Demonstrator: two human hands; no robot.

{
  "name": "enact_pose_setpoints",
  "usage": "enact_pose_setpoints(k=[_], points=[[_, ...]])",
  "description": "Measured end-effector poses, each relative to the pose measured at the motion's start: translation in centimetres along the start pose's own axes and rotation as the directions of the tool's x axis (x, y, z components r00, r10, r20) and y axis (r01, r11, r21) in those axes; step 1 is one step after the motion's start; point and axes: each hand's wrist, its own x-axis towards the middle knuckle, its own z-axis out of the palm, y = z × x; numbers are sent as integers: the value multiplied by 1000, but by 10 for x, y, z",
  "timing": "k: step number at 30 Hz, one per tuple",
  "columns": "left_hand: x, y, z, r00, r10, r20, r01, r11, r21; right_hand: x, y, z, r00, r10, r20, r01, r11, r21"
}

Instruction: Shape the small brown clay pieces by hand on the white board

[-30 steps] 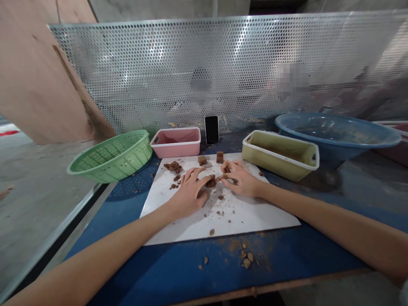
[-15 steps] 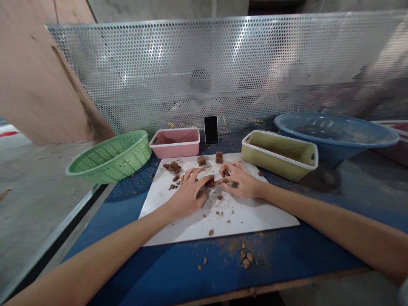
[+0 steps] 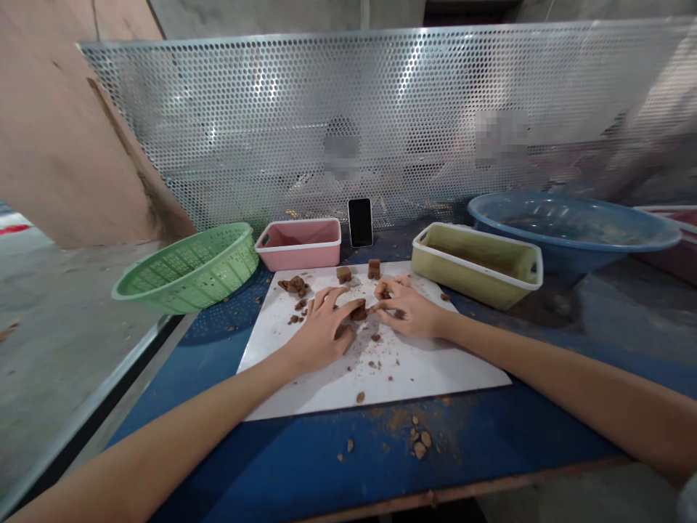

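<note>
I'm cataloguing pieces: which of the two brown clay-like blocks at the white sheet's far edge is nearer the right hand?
The taller brown clay-like block, just beyond the right hand; the squatter brown block sits farther left.

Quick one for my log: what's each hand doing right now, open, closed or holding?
Left hand: open, index finger touching the brown lump.
Right hand: fingers curled, fingertips beside that lump; whether it grips anything cannot be told.
</note>
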Motion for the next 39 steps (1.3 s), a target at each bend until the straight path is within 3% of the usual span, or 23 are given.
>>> enact_pose_setpoints(k=[7, 10, 19, 26, 39], points=[[0, 1, -2, 1000, 1, 13, -1, 1000, -1, 0, 0, 1, 999, -19, 45, 18, 1000, 10], [0, 2, -3, 1000, -8, 17, 8, 1000, -8, 0, 1, 1, 1000, -20, 5, 20, 1000, 14], [0, 1, -1, 1000, 9, -18, -10, 1000, -16, -3, -2, -2, 988, -152, -17, 152, 988, -21], [-2, 0, -6, 977, 77, -197, -80, 997, -9, -2, -3, -3, 986, -164, 7, 164, 986, -24], [0, 0, -5, 997, 69, -45, -68, 998, 17, -2, -2, 0, 994, -99, 42, 97, 994, 39]])
